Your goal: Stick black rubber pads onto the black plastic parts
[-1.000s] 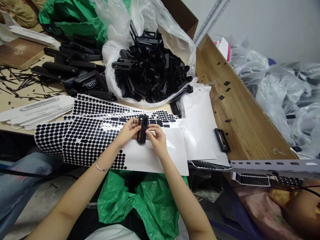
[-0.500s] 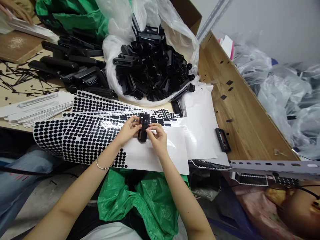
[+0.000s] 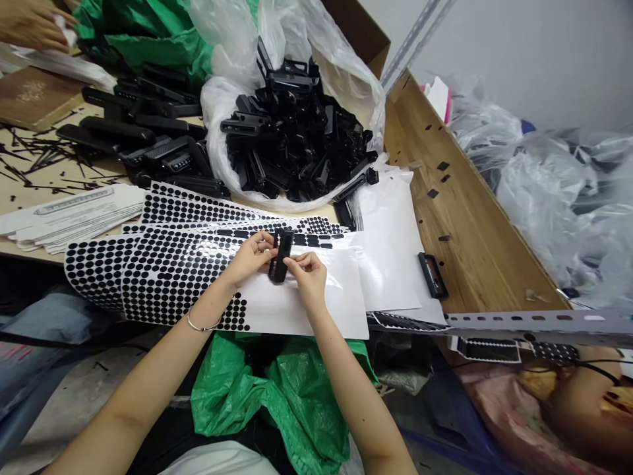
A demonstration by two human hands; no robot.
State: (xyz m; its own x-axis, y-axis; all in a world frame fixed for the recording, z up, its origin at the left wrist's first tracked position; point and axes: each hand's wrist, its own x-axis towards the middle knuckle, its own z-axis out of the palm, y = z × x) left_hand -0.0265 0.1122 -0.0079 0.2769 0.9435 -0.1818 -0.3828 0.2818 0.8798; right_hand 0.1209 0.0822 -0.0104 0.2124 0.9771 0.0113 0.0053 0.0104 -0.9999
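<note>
Around the centre of the frame, your left hand (image 3: 250, 258) is gripping the left edge of a black casing (image 3: 281, 257), which is leaning over dotted sheets (image 3: 173, 267). Your right hand (image 3: 310, 274) is touching its right edge; whether it's gripping, I can't tell. Similar black parts (image 3: 297, 142) are lying heaped at upper centre.

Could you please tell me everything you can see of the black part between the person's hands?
The black part is long and narrow, apparently plastic, with an opening along its left side. It is held slightly slanted over the dotted white sheets. The left hand grips its left edge, and the right hand touches its right side.
</note>
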